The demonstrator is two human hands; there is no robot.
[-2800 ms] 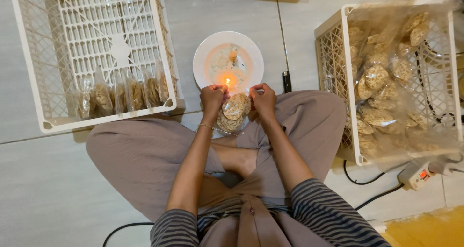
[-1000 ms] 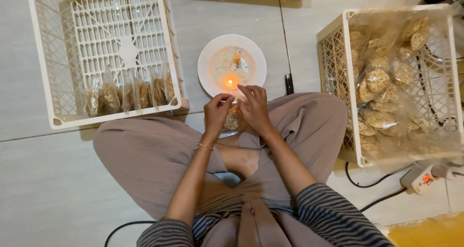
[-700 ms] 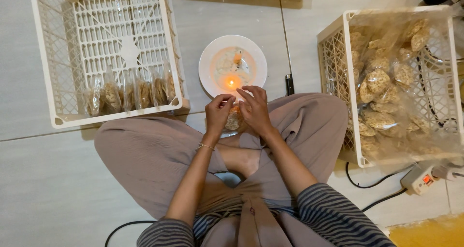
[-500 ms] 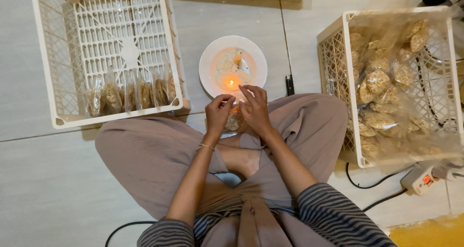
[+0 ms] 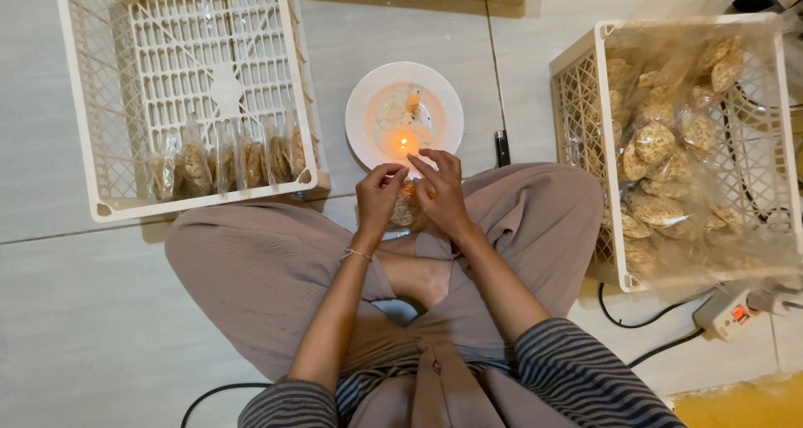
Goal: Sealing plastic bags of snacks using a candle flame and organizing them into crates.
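I sit cross-legged on a tiled floor. My left hand (image 5: pixel 378 199) and my right hand (image 5: pixel 441 190) together hold a small clear bag of round crackers (image 5: pixel 406 208) just above my lap, its top edge close to a lit candle flame (image 5: pixel 402 143). The candle stands on a white plate (image 5: pixel 361 103) right in front of my hands. Both hands pinch the bag near its top, and most of the bag is hidden behind my fingers.
A white plastic crate (image 5: pixel 82 107) at the left holds a row of filled cracker bags (image 5: pixel 226 162) along its near side. Another white crate (image 5: pixel 585 68) at the right is full of bagged crackers (image 5: pixel 669 160). A lighter (image 5: pixel 501 147) lies beside the plate. A power strip (image 5: pixel 728 309) and cables lie at the lower right.
Since 2.8 s ago the bag has been lowered and gathered between my hands, fingers now pinching its top near the flame. In the last second the hands have hardly moved.
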